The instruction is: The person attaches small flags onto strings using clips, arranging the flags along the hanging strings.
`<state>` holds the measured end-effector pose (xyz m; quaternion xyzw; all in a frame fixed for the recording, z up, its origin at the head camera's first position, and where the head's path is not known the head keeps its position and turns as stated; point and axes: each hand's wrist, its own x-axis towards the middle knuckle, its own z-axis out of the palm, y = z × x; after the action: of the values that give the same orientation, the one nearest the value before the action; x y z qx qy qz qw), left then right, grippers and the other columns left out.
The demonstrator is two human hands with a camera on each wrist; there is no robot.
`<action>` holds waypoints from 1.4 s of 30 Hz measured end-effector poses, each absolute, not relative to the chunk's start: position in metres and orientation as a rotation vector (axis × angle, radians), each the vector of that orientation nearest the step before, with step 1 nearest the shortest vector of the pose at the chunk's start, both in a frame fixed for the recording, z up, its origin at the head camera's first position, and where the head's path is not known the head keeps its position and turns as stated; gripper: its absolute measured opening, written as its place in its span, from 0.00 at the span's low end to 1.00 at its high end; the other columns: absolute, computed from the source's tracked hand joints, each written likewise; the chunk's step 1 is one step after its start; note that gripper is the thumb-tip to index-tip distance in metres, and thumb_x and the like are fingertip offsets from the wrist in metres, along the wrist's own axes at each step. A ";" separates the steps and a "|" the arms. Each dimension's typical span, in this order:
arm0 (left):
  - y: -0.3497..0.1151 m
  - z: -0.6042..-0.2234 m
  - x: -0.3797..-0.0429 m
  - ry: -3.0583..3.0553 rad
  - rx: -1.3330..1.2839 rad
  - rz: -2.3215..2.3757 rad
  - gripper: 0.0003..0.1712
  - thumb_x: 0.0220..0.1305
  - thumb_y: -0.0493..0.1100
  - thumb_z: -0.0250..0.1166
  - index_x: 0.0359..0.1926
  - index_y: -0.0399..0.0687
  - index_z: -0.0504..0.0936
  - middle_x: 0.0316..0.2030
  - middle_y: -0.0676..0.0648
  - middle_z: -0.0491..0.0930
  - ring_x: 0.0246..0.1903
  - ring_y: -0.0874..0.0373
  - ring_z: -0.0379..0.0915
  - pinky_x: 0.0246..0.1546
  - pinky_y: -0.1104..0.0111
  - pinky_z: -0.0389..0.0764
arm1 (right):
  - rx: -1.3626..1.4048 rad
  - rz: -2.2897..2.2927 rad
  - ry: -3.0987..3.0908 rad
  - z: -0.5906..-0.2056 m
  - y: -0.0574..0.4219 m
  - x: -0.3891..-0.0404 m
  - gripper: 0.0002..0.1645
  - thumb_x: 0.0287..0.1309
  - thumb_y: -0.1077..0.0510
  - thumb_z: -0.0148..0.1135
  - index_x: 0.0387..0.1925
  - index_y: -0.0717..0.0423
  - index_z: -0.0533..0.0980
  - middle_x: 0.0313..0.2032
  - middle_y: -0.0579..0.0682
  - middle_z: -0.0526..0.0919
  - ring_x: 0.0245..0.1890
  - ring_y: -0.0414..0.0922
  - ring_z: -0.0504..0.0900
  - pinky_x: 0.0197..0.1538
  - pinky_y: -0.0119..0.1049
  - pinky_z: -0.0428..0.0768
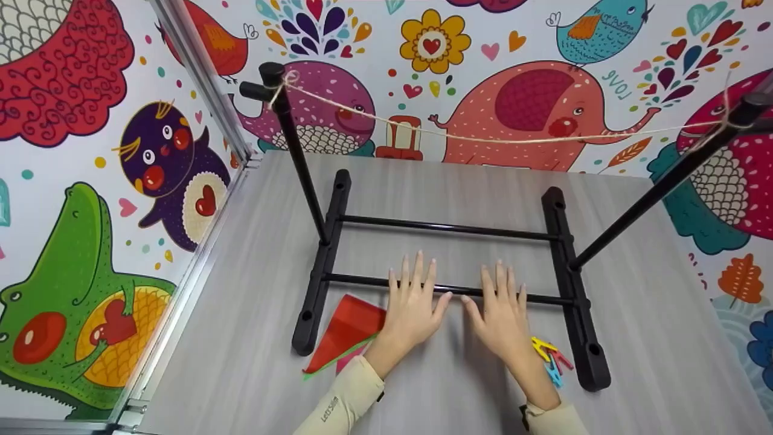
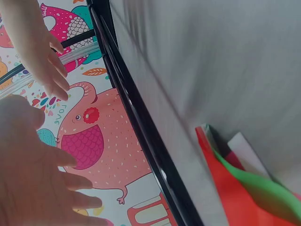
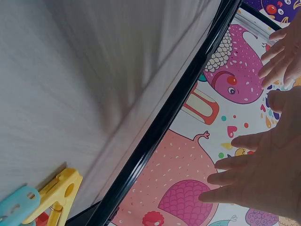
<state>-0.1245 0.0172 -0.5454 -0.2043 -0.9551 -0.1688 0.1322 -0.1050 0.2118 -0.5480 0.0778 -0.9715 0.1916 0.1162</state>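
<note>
My left hand (image 1: 413, 311) and right hand (image 1: 501, 317) are side by side, palms down with fingers spread, over the near crossbar (image 1: 362, 280) of a black stand. Neither holds anything. In the wrist views both hands look raised off the table. Left of my left hand lies a stack of triangular pieces, red (image 1: 351, 322) on top with green and pink edges below; my left hand and forearm partly overlap it. Beside my right wrist are small clothespins: yellow (image 1: 542, 347), red (image 1: 562, 360) and blue (image 1: 553, 372). The yellow one (image 3: 59, 195) appears large in the right wrist view.
The black stand has two feet, left (image 1: 320, 272) and right (image 1: 574, 290), a far crossbar (image 1: 450, 228) and two uprights. A thin string (image 1: 507, 141) sags between the upright tops. Patterned walls (image 1: 423, 181) border the grey tabletop (image 1: 241, 302) at the back and sides.
</note>
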 end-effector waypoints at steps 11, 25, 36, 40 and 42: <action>0.015 -0.550 -0.122 -2.802 -0.575 -0.490 0.36 0.79 0.58 0.52 0.75 0.38 0.68 0.75 0.32 0.61 0.74 0.31 0.56 0.67 0.34 0.61 | 0.265 0.630 -2.780 -0.556 0.213 -0.102 0.41 0.70 0.49 0.65 0.72 0.73 0.64 0.73 0.77 0.56 0.74 0.74 0.55 0.68 0.71 0.61; 0.016 -0.551 -0.121 -2.806 -0.561 -0.475 0.36 0.79 0.59 0.51 0.75 0.40 0.68 0.75 0.33 0.61 0.73 0.31 0.56 0.67 0.34 0.61 | 0.272 0.608 -2.795 -0.556 0.215 -0.101 0.42 0.70 0.48 0.64 0.72 0.72 0.64 0.73 0.76 0.58 0.73 0.75 0.56 0.69 0.73 0.56; 0.008 -0.558 -0.121 -2.760 -0.561 -0.481 0.33 0.78 0.56 0.54 0.72 0.39 0.72 0.73 0.32 0.66 0.71 0.31 0.61 0.65 0.35 0.64 | 0.275 0.616 -2.785 -0.558 0.215 -0.099 0.41 0.69 0.50 0.66 0.71 0.73 0.65 0.71 0.77 0.61 0.71 0.76 0.59 0.66 0.75 0.59; 0.000 -0.564 -0.121 -2.763 -0.522 -0.485 0.31 0.78 0.54 0.56 0.71 0.38 0.73 0.71 0.32 0.68 0.70 0.31 0.63 0.65 0.36 0.66 | 0.272 0.622 -2.785 -0.561 0.216 -0.098 0.41 0.69 0.50 0.66 0.71 0.72 0.65 0.71 0.78 0.62 0.71 0.76 0.59 0.67 0.74 0.59; -0.005 -0.567 -0.119 -2.769 -0.501 -0.493 0.31 0.78 0.53 0.56 0.70 0.37 0.73 0.70 0.31 0.68 0.69 0.30 0.64 0.65 0.36 0.65 | 0.261 0.631 -2.801 -0.560 0.217 -0.097 0.41 0.70 0.49 0.65 0.72 0.72 0.65 0.71 0.77 0.61 0.72 0.75 0.58 0.68 0.73 0.58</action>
<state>-0.1195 -0.0045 -0.5672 -0.1735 -0.9595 -0.1708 0.1419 -0.0966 0.2168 -0.5605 0.0897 -0.9634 0.2170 0.1291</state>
